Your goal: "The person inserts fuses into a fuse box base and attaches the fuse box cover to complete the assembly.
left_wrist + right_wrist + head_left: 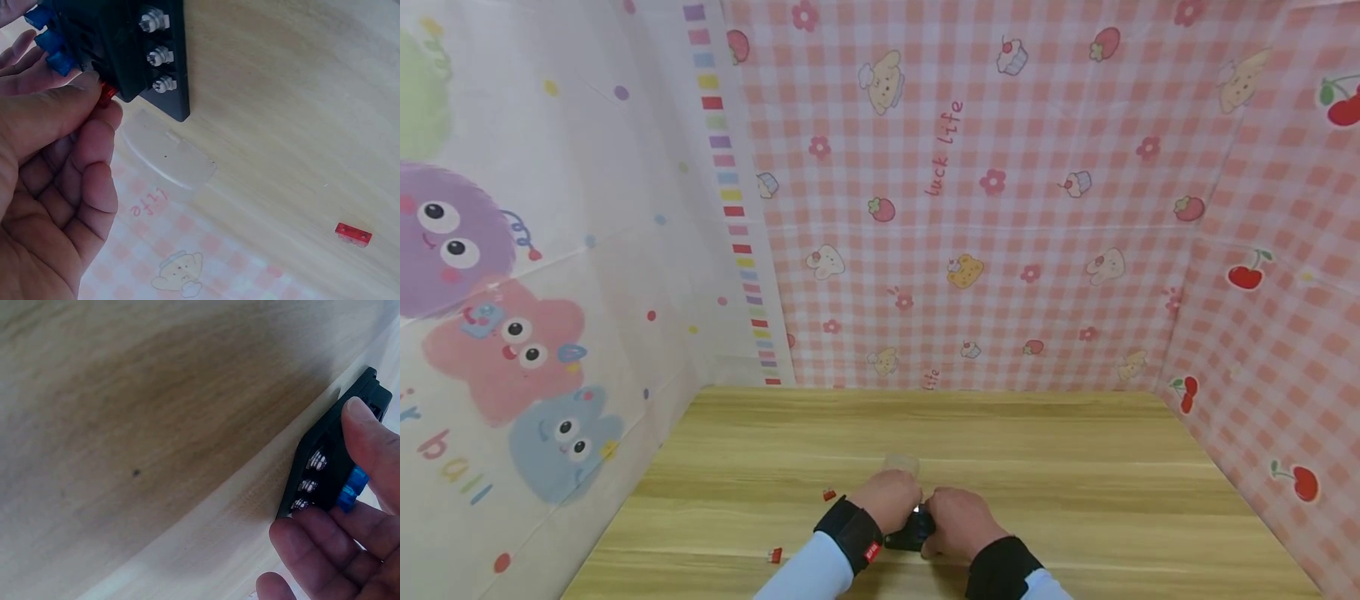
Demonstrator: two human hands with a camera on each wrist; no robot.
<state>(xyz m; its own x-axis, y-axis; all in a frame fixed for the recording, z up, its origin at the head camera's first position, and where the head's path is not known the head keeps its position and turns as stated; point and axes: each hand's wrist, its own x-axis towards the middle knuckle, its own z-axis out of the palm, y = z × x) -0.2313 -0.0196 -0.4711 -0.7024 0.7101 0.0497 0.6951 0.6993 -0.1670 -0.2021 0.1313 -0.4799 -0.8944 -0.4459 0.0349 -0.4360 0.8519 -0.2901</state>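
Note:
Between both hands is a black fuse block (910, 531) with a row of silver screw terminals (160, 56) along its side. Several blue blade fuses (53, 44) sit in it. My right hand (961, 521) grips the block, its thumb on the top face and fingers at the end by the screws in the right wrist view. With thumb and forefinger, my left hand (889, 498) pinches a red blade fuse (107, 94) right at the block's edge. The fingers hide most of that fuse.
A clear plastic cover (169, 150) lies on the wooden table (1075, 467) beyond the left hand. Two loose red fuses, one nearer the back (829, 495) and one nearer the front (775, 555), lie to the left. Patterned cloth (970, 208) hangs around the table.

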